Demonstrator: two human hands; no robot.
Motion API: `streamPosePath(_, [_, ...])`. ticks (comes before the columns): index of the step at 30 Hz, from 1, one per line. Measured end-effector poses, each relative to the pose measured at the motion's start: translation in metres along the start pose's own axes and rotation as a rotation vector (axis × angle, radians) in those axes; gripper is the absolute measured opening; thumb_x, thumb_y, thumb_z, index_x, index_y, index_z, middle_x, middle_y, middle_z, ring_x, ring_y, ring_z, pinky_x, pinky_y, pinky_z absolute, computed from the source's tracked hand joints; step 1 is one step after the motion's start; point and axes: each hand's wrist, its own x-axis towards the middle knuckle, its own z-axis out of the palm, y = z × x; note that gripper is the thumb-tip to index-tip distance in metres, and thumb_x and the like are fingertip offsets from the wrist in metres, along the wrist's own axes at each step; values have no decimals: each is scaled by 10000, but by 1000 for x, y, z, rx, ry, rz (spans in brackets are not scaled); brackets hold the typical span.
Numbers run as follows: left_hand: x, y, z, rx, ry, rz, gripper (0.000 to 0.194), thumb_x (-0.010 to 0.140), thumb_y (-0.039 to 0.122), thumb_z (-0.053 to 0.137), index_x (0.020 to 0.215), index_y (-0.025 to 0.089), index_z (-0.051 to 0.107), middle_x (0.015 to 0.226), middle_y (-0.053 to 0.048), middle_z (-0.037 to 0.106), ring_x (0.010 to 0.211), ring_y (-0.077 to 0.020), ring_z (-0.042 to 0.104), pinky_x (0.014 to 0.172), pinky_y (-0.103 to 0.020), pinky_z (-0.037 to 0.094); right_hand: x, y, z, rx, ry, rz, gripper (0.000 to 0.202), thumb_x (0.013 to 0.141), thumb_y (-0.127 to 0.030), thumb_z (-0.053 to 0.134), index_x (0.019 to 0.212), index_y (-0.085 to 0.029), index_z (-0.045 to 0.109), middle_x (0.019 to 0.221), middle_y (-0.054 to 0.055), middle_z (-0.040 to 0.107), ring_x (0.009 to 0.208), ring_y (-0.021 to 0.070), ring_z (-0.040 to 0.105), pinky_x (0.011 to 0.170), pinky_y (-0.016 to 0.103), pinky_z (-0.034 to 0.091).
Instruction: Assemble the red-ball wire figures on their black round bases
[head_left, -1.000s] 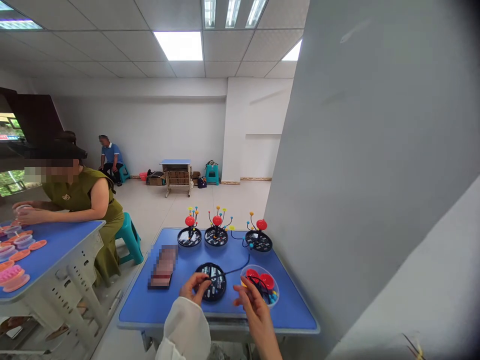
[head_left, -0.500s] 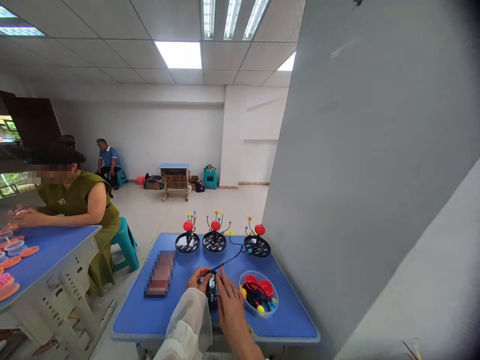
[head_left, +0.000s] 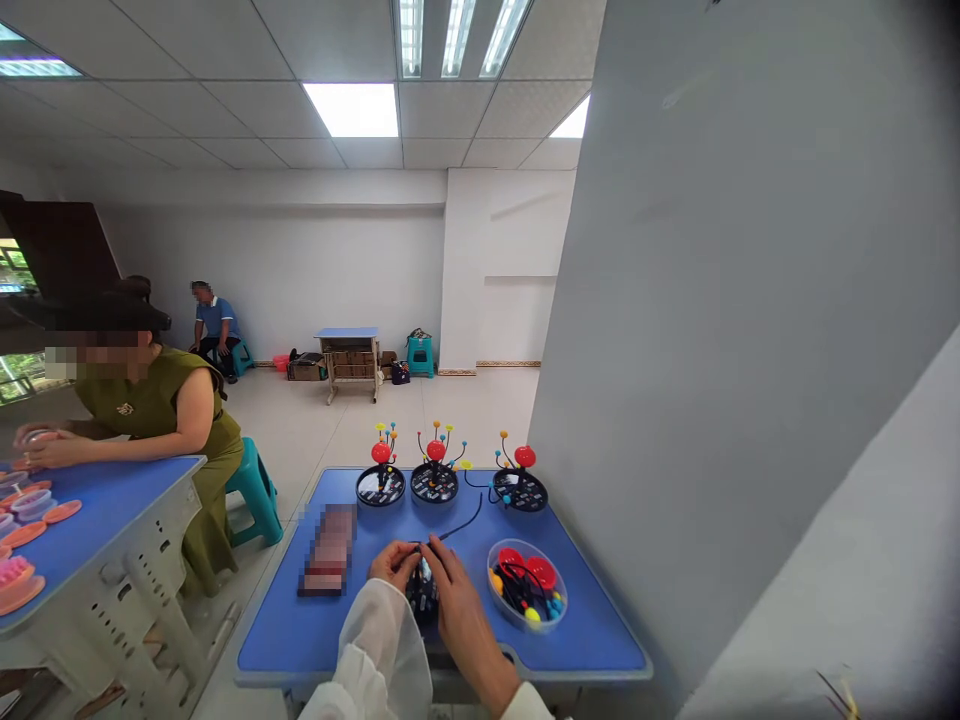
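Note:
Both my hands meet over a black patterned round base near the front middle of the blue table. My left hand pinches at the inner end of a thin black curved rod, which points up and to the right. Against the same spot press the fingers of my right hand, partly covering the base. Right of them, a clear bowl holds red cups, black rods and yellow, orange and blue balls. Along the far edge stand three models with red balls, the left, middle and right.
A blurred reddish flat object lies on the left of my table. A person in green works at another blue table on the left. A grey wall rises close on the right.
My fingers have drawn closer together at the rod's end. The rod's outer tip now points up more steeply. The view has shifted slightly, moving the table a little to the right.

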Motion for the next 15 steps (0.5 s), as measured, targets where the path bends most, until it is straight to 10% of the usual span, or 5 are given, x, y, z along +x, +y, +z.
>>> streamPosePath(10, [-11, -5, -26, 451, -6, 93, 139, 713, 341, 675, 698, 282, 801, 1041, -98, 807, 1082, -387, 649, 984, -614, 427, -14, 2, 7, 7, -110, 33, 806, 710, 100, 360, 1435, -228, 490, 1441, 130, 563, 1339, 217, 506, 1153, 511, 371])
streamPosePath(15, [-19, -3, -23, 606, 8, 154, 169, 765, 290, 637, 673, 290, 778, 1091, -56, 795, 1113, -351, 630, 980, -554, 437, -10, -4, 5, -77, -97, 73, 682, 780, 52, 452, 1360, -283, 582, 1374, 111, 623, 1247, 260, 573, 1040, 448, 471])
